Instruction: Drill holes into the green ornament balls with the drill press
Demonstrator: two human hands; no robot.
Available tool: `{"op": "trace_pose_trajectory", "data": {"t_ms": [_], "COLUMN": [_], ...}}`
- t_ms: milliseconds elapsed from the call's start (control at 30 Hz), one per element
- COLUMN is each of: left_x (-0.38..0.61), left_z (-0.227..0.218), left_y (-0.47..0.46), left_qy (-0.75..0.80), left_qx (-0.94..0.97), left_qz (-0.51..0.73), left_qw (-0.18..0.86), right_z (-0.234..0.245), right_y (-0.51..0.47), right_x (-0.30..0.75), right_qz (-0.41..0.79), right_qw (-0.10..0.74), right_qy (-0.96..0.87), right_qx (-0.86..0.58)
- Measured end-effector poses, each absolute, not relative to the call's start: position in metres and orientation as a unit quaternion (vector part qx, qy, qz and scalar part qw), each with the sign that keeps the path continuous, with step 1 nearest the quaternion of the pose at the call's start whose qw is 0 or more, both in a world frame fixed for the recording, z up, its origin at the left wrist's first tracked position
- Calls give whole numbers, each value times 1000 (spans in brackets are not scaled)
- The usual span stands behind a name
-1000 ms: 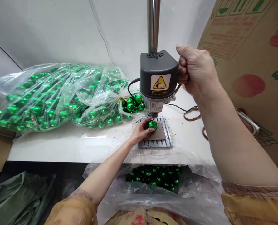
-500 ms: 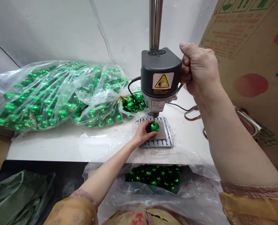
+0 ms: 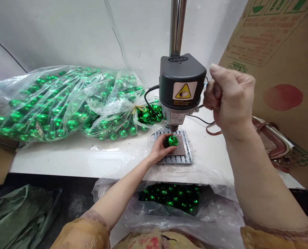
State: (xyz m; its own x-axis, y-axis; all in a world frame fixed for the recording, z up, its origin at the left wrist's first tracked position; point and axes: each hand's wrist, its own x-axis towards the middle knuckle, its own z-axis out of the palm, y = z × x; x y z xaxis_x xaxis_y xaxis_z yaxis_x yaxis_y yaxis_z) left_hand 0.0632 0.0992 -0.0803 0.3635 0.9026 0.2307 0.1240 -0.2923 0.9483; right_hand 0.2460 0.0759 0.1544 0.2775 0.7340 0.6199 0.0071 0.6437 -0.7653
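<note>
My left hand (image 3: 161, 149) pinches a shiny green faceted ball (image 3: 173, 141) between thumb and fingers. It holds the ball on a brown square board (image 3: 179, 150), which lies on the slotted grey base (image 3: 188, 159) of a bench drill press. Directly above the ball is the chuck (image 3: 174, 128), its thin bit reaching down to the ball's top; how deep it goes I cannot tell. To the right of the black motor housing (image 3: 182, 74), my right hand (image 3: 230, 95) is closed in a fist around the end of the press lever (image 3: 201, 106), whose grip is mostly hidden.
A large clear bag of green balls (image 3: 65, 103) lies on the white table (image 3: 73, 155) at left. Another plastic bag (image 3: 216, 207) with green balls is below the front edge. At right stand a cardboard box (image 3: 262, 76) and a brown-trimmed bag (image 3: 278, 145). Dark shavings surround the base.
My right hand has come down and a little to the right with the lever. My left hand still holds the ball under the bit. The whole view has shifted slightly.
</note>
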Motion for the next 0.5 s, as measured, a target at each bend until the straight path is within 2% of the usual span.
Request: {"op": "trace_pose_trajectory", "data": {"t_ms": [200, 500], "left_x": [63, 63], "left_z": [-84, -83], "left_y": [101, 99], "left_qy": [369, 366], "left_qx": [687, 694], "left_qz": [410, 408], "left_qw": [473, 467], "right_z": [127, 100], "right_y": [47, 41], "right_x": [236, 234], "right_qz": [158, 110], "right_qw": [742, 760], "right_qy": [-557, -544], "right_qx": [-338, -339]}}
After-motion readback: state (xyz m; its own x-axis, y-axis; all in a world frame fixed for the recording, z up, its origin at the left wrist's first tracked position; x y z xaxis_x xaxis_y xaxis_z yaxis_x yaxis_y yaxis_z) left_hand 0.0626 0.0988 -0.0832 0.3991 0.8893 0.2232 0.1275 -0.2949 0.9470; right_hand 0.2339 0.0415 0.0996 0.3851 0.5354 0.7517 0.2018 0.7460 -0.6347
